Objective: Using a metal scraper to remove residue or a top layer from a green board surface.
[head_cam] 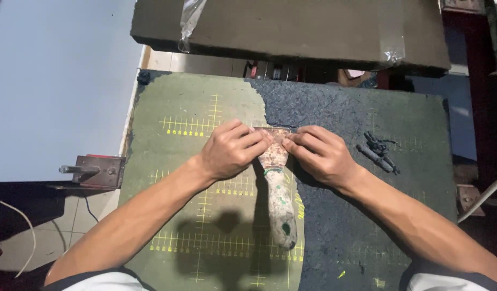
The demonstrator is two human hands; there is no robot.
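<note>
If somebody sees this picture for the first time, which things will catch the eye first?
In the centre, the left hand and right hand press together on the blade of a worn, paint-stained scraper, its handle pointing toward the person. Under them lies a green cutting mat with yellow grid lines, its right half covered by a rough dark coating. Small dark scraps lie right of the hands.

Both hands' fingers [259,141] hide most of the scraper [278,183] blade; the board's [167,108] lower edge is cropped.
</note>
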